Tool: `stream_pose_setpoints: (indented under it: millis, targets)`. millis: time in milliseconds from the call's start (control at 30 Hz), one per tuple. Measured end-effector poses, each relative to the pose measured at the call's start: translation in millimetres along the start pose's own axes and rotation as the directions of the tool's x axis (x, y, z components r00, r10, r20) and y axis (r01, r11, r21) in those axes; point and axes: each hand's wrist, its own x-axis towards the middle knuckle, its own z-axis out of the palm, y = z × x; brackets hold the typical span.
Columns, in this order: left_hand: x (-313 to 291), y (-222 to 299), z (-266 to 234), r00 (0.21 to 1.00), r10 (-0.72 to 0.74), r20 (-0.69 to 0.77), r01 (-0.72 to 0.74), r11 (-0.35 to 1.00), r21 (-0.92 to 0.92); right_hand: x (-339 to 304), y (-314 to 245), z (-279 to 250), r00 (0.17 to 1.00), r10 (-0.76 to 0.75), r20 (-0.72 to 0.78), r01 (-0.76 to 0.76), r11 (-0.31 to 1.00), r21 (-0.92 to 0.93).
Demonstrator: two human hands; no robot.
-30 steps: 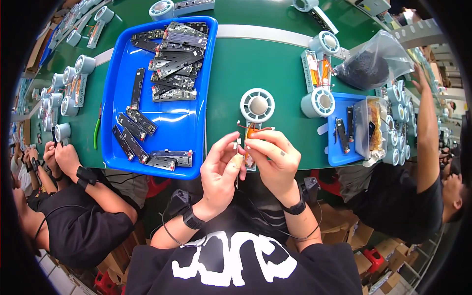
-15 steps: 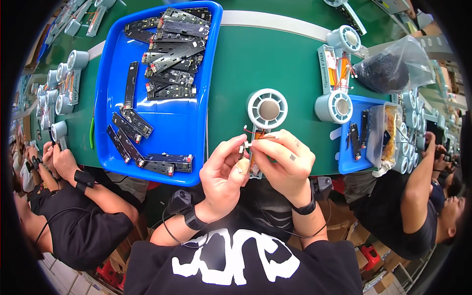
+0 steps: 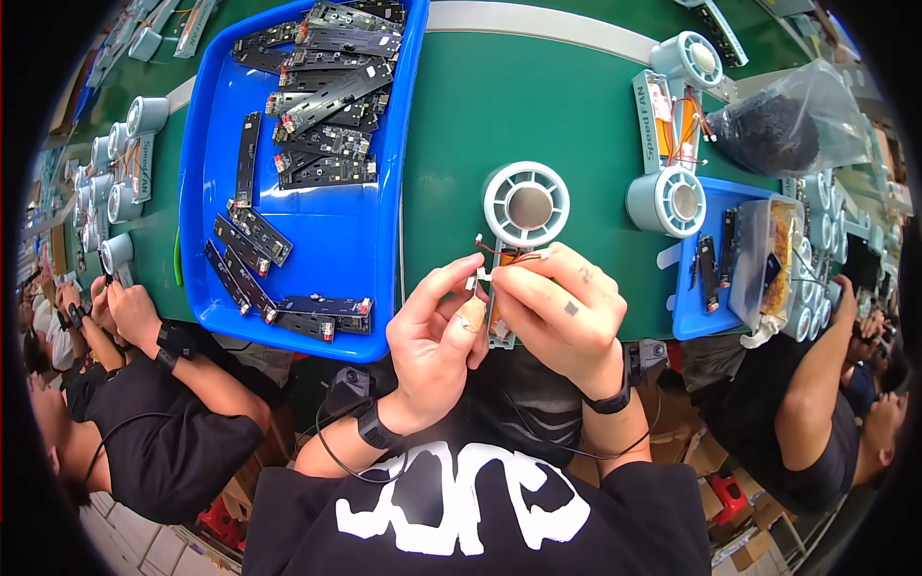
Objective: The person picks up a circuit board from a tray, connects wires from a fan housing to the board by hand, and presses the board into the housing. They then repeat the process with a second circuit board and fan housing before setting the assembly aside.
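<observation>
Fingers [image 3: 530, 292] pinch small white connector [image 3: 483, 275].

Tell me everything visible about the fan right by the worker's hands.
The pale blue fan looks like plastic: a round head with a slotted ring around a grey centre disc, and a narrow body pointing toward the person. Something orange shows in the body, with thin red and dark wires near the head. It lies on the green table. The left hand and right hand partly hide it; contact is unclear.

Black shirt [image 3: 307, 528], white print [image 3: 423, 542]; black wristbands [image 3: 376, 429].
</observation>
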Motion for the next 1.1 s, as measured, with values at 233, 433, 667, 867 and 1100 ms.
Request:
stream_pose_setpoints:
  millis: [233, 433, 667, 867, 1100]
  targets:
    - [1, -2, 0, 0.999, 0.033, -0.008, -0.033, 0.999, 0.031, 2, 1, -3, 0.999, -0.007, 0.042, 0.007, 1.000, -0.009]
    - [1, -4, -1, 1.000, -0.004, -0.026, 0.004, 1.000, -0.002, -3, 6, -1, 0.992, -0.123, 0.015, 0.123, 0.991, -0.045]
    - [0, -2, -3, 1.000, -0.011, 0.000, 0.011, 0.994, -0.104, -1, 4, 2, 0.990, -0.137, 0.027, 0.140, 0.981, -0.136]
    - [0, -5, -5, 1.000, 0.008, 0.027, -0.004, 0.993, -0.121, 3, 5, -3, 0.977, -0.155, 0.144, 0.184, 0.958, -0.219]
    - [2, -4, -5, 0.999, 0.027, 0.030, -0.027, 1.000, -0.005, 9, 5, -6, 0.970, -0.104, 0.221, 0.147, 0.971, -0.190]
